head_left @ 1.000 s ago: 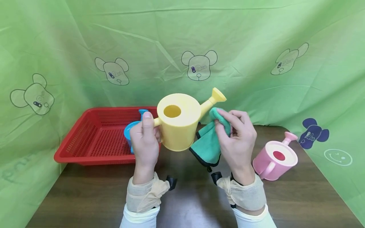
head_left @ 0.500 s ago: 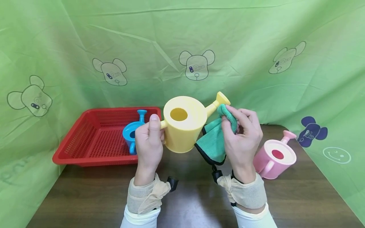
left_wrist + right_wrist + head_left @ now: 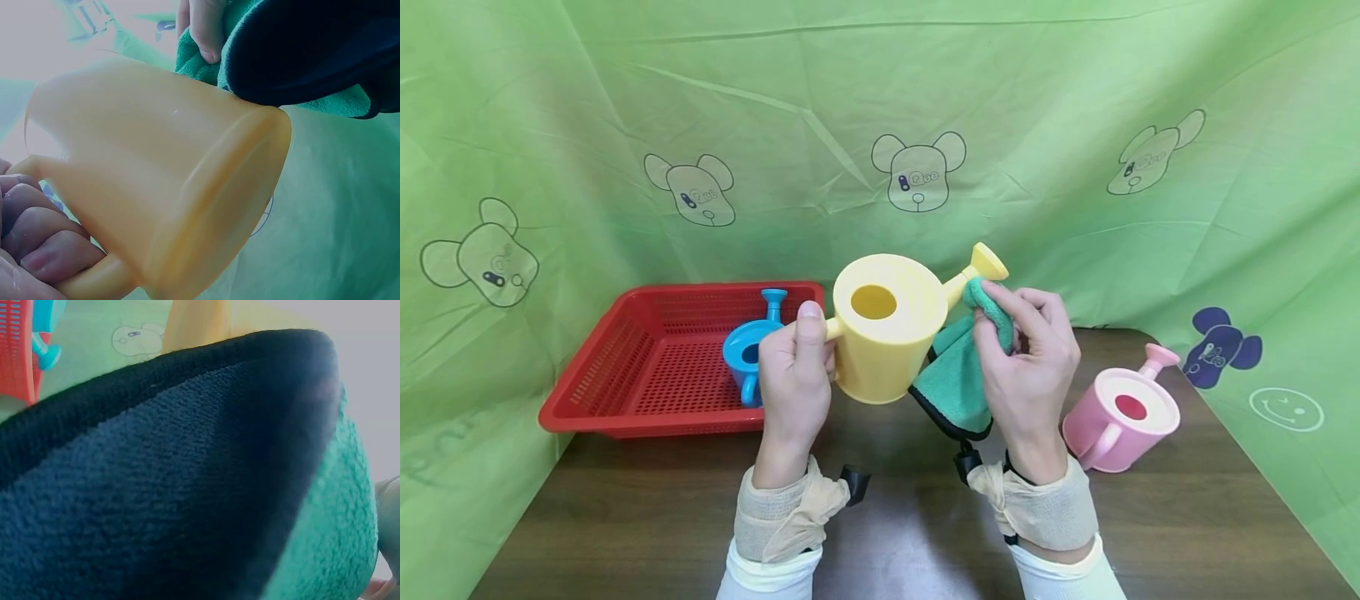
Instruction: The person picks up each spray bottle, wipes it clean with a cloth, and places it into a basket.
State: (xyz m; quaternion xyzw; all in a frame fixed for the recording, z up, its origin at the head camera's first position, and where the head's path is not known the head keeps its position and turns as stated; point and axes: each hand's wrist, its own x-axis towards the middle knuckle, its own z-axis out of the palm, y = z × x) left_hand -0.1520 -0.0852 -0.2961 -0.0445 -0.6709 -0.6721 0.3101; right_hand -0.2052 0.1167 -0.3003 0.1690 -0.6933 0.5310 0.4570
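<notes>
A yellow watering can (image 3: 887, 333) is held up over the table, its spout to the right. My left hand (image 3: 795, 379) grips its handle, fingers curled round it and thumb on top; the left wrist view shows those fingers (image 3: 53, 244) from below. My right hand (image 3: 1030, 358) pinches a folded green cloth (image 3: 958, 379) with a dark edge, at the yellow spout just under its rose. The cloth's lower part hangs beside the can's body. In the right wrist view the cloth's dark underside (image 3: 156, 462) fills most of the picture and hides much of the right hand.
At the left stands a red plastic basket (image 3: 647, 421) with a blue watering can (image 3: 745, 354) inside, partly behind my left hand. A pink watering can (image 3: 1120, 425) stands on the wooden table (image 3: 647, 517) at the right. A green printed curtain (image 3: 790, 92) hangs round the back and sides.
The yellow watering can has shifted slightly right with my left hand. My right hand moved right with the cloth, then slid slightly back left along the spout.
</notes>
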